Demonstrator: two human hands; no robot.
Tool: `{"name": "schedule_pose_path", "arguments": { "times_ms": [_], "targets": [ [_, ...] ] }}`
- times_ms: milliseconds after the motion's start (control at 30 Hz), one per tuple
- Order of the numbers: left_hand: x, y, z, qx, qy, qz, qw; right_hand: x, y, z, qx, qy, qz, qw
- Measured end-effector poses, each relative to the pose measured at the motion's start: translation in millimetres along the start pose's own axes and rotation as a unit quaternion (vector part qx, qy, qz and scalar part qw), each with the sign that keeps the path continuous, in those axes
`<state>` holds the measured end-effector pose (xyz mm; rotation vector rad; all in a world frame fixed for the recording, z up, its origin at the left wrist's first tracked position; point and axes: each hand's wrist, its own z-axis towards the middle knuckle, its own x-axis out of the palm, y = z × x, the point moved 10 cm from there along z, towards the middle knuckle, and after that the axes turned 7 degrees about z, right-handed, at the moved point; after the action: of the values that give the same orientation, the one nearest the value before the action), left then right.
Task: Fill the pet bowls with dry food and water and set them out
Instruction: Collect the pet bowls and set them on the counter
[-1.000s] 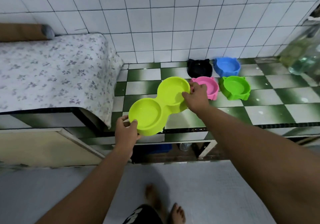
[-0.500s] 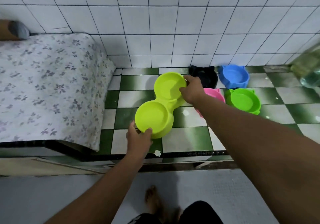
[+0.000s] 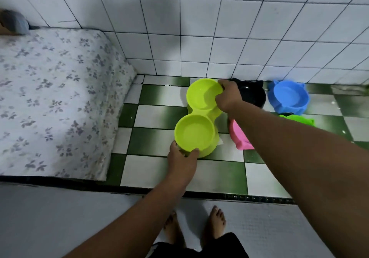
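A lime-yellow double pet bowl [image 3: 196, 116] lies lengthwise on the green-and-white checkered counter [image 3: 159, 170], both cups empty. My left hand [image 3: 182, 159] grips its near rim, and my right hand [image 3: 228, 97] grips the far cup's right rim. To the right stand single bowls with ear-shaped tabs: a black bowl [image 3: 253, 96] behind my right hand, a blue bowl [image 3: 287, 98], a pink bowl [image 3: 239, 136] and a green bowl [image 3: 299, 119], the last two partly hidden by my right forearm.
A white tiled wall [image 3: 199, 38] rises right behind the bowls. A floral cloth-covered surface [image 3: 56, 102] fills the counter's left side. The counter's front edge [image 3: 219, 195] runs above my bare feet [image 3: 194, 229] on the grey floor.
Both hands have carried the double bowl farther back on the counter, toward the wall. It now lies almost straight front to back, its far cup near the wall and next to the black bowl.
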<state>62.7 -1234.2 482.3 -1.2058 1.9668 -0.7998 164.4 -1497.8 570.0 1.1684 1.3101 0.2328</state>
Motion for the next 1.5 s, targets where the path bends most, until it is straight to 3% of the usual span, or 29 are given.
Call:
{"name": "schedule_pose_path", "arguments": {
  "times_ms": [600, 1033, 1500],
  "targets": [
    [35.4, -17.3, 1.4, 0.04, 0.008, 0.036, 0.999, 26.0, -27.4, 26.9, 0.031, 0.103, -0.016, 0.994],
    [39.1, -10.9, 6.5, 0.045, 0.057, 0.068, 0.995, 32.5, -35.8, 24.5, 0.033, 0.108, -0.107, 0.988],
    [11.2, -26.7, 10.0, 0.075, 0.08, 0.103, 0.989, -4.4, -21.3, -52.9, -0.01, -0.022, -0.009, 1.0]
  ]
}}
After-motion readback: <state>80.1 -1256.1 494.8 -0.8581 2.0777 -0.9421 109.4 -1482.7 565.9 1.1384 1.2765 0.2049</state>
